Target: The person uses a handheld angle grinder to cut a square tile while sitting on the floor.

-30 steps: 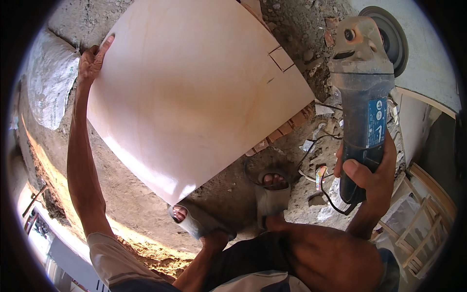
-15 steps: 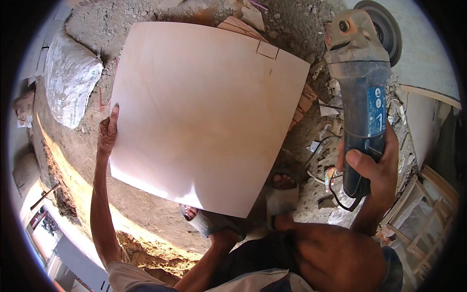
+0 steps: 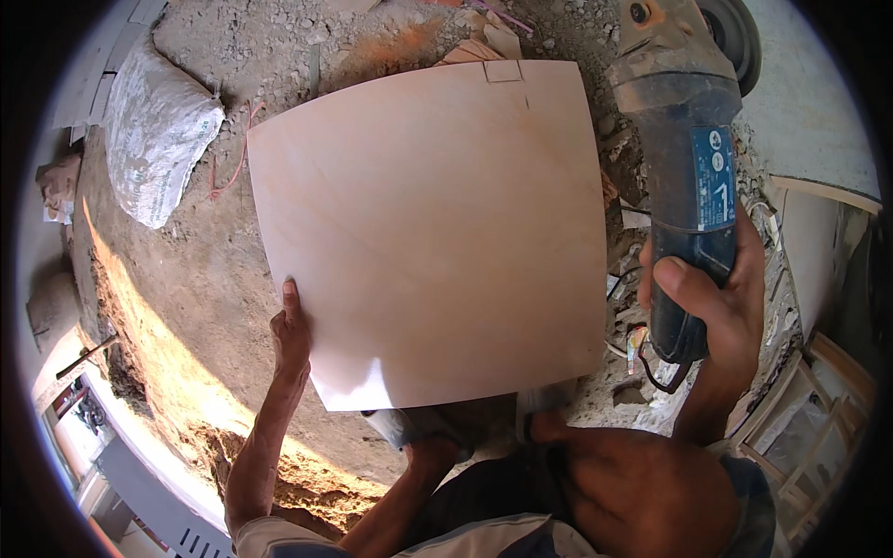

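A large pale square tile (image 3: 428, 232) lies in front of me, with a small rectangle marked at its far edge. My left hand (image 3: 292, 330) grips the tile's left edge, thumb on top and the other fingers hidden beneath. In my right hand (image 3: 712, 298) is a dark blue angle grinder (image 3: 684, 167), held upright by its body to the right of the tile. Its grey disc (image 3: 730, 42) points to the far right, apart from the tile. A black cord leaves the grinder's near end. The tile's near edge covers part of my sandalled feet.
A white woven sack (image 3: 158, 135) rests on the dirt at the far left. Rubble and scraps (image 3: 628, 335) lie right of the tile, beside the cord. Wooden frames (image 3: 819, 418) stand at the lower right, and a pale board (image 3: 800, 102) at the far right. Reddish tile pieces (image 3: 470, 51) show behind the tile.
The tile has turned counterclockwise and its left side has shifted right, with my left hand moving right and nearer on its edge. The grinder has moved slightly farther away in my right hand.
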Available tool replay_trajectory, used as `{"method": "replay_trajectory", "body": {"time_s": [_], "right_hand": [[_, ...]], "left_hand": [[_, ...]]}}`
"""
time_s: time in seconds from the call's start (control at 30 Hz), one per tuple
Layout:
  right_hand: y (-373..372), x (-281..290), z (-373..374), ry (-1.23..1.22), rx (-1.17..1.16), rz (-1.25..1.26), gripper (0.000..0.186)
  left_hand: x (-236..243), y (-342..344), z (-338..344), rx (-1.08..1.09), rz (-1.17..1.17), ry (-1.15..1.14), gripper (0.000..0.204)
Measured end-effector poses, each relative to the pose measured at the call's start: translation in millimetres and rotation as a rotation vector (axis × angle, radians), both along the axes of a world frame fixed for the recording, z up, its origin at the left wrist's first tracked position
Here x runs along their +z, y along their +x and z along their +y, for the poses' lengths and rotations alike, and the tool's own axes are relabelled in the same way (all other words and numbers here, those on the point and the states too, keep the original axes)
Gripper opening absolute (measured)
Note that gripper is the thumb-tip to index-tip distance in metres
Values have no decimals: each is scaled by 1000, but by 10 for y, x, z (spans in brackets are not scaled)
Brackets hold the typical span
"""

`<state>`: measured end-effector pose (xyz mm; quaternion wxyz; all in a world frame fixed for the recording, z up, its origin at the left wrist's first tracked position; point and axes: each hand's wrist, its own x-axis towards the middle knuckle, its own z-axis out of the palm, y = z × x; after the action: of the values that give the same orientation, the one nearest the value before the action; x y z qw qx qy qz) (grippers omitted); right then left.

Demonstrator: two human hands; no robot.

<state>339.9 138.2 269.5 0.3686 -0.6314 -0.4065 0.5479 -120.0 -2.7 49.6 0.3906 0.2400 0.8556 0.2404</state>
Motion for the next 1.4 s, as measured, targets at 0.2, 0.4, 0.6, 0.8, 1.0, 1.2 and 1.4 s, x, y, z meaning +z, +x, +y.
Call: {"method": "replay_trajectory", "body": {"time_s": [0.2, 0.4, 0.6, 0.8, 1.0, 1.2, 1.4], "right_hand": [[-79, -147, 73, 48, 84, 11, 51], [-88, -275, 183, 40, 142, -55, 53], [-316, -634, 476, 140, 272, -104, 52], [-335, -966, 920, 108, 306, -186, 54], [-346, -1353, 1278, 155, 359, -164, 60], [-348, -1532, 1448, 144, 365, -130, 60], [-288, -1593, 1572, 119, 379, -141, 59]], "left_hand": [[206, 681, -245, 169, -214, -29, 94], [318, 1086, -183, 143, -319, -114, 101], [350, 1529, -16, 116, -456, -93, 102], [373, 1772, 249, 44, -360, -70, 90], [309, 1510, 196, -109, -311, -58, 72], [217, 1522, 443, -52, -186, 116, 65], [175, 1480, 527, 34, -230, 11, 59]]}}
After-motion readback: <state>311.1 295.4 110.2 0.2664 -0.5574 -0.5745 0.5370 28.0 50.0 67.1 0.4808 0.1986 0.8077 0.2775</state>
